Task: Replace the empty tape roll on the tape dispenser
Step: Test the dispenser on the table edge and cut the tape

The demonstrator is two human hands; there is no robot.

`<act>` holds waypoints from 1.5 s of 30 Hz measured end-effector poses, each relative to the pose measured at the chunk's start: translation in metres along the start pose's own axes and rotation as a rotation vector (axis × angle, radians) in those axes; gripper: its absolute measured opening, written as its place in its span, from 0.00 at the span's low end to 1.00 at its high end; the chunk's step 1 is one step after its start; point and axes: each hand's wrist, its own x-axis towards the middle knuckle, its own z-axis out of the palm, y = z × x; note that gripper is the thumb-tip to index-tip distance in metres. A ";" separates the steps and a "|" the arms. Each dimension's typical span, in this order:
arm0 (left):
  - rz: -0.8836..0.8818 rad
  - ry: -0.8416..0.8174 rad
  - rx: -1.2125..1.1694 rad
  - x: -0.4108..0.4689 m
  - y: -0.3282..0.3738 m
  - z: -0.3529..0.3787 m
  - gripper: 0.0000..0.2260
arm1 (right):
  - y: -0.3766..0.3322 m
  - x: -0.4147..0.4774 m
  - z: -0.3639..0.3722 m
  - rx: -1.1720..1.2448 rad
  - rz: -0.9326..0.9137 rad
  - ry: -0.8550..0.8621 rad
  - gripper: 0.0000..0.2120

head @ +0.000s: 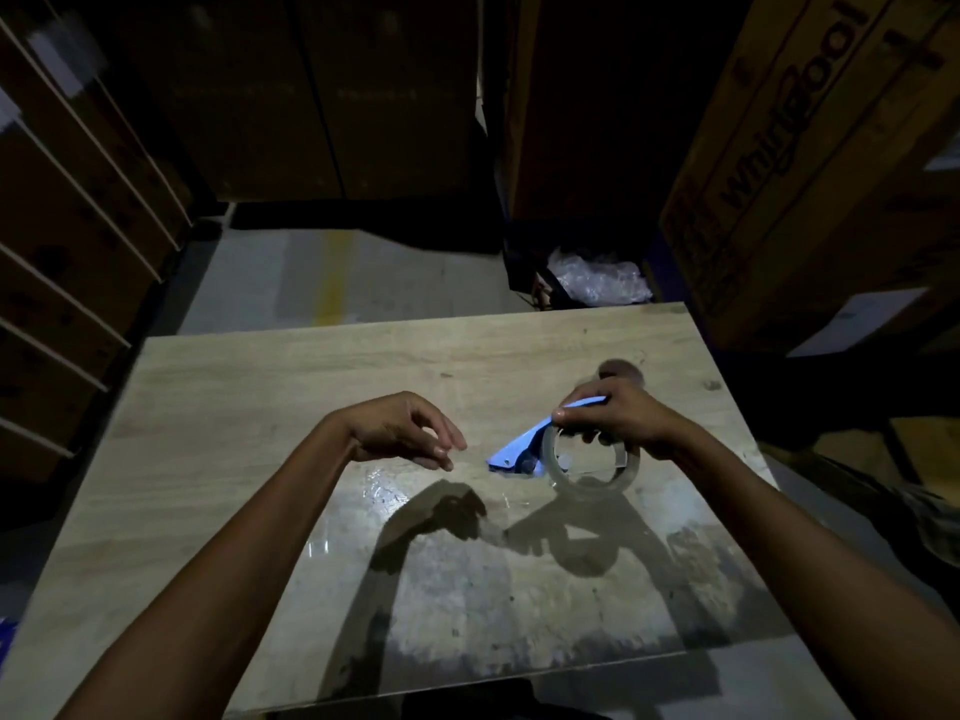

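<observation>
Two hands work above the wooden table (260, 387): the right hand (618, 415) grips the blue plastic tape dispenser (514, 449) with its clear tape roll (587, 475), the left hand (405, 433) hangs loose and empty, probably about to pull the tape end.

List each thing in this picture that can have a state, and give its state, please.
tape dispenser: blue, held above the table, a roll sits at it
tape roll: clear, held at the dispenser; whether fully seated cannot be told
right hand: closed on the dispenser and roll
left hand: open, fingers loosely curled, holds nothing
table: wooden top, worn and shiny at the near part
</observation>
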 end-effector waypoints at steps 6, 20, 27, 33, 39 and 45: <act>-0.008 -0.018 0.006 0.020 -0.011 0.015 0.11 | 0.007 -0.001 -0.005 -0.259 -0.111 0.063 0.19; -0.075 0.231 0.019 0.054 -0.045 0.056 0.08 | 0.020 -0.048 0.026 -0.629 -0.154 0.209 0.27; -0.035 0.164 0.429 0.074 -0.053 0.081 0.04 | 0.052 -0.098 0.054 -0.647 0.010 0.293 0.27; 0.037 0.072 0.722 0.094 -0.068 0.137 0.07 | 0.082 -0.155 0.073 -0.627 0.182 0.343 0.24; 0.174 -0.106 0.910 0.114 -0.104 0.193 0.07 | 0.105 -0.209 0.091 -0.652 0.375 0.406 0.21; 0.276 -0.224 0.993 0.131 -0.128 0.214 0.09 | 0.125 -0.224 0.113 -0.653 0.517 0.475 0.20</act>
